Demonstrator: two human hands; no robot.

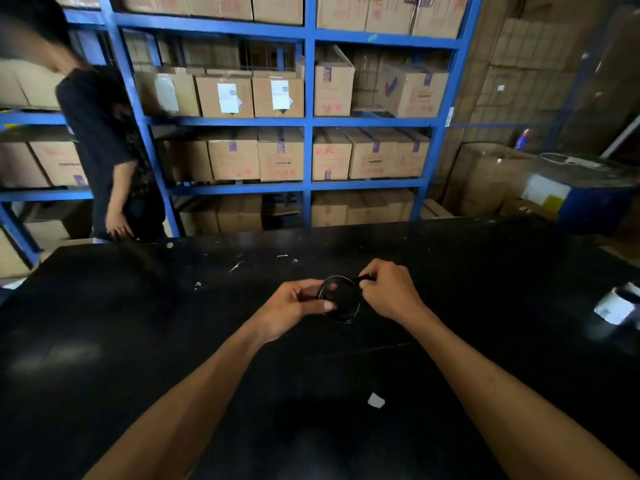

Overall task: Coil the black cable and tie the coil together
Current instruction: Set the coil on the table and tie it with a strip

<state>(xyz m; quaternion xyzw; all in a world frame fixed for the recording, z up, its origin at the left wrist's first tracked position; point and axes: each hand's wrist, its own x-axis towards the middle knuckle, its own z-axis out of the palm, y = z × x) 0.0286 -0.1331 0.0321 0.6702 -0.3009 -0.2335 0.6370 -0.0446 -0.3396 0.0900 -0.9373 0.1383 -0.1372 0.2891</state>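
Observation:
The black cable (341, 317) is wound into a small round coil, held just above the black table (138, 323) between both hands. My left hand (294, 306) pinches the coil's left side, thumb across its front. My right hand (389, 292) grips the coil's upper right side, where a short black cable end pokes out past the fingers. The coil is hard to tell from the dark tabletop behind it.
A white paper scrap (375, 400) lies near me on the table, and small white specks (235, 266) lie farther away. A white object (616, 306) sits at the right edge. A person in black (107, 150) stands at the far left, before blue shelves (308, 123) of cardboard boxes.

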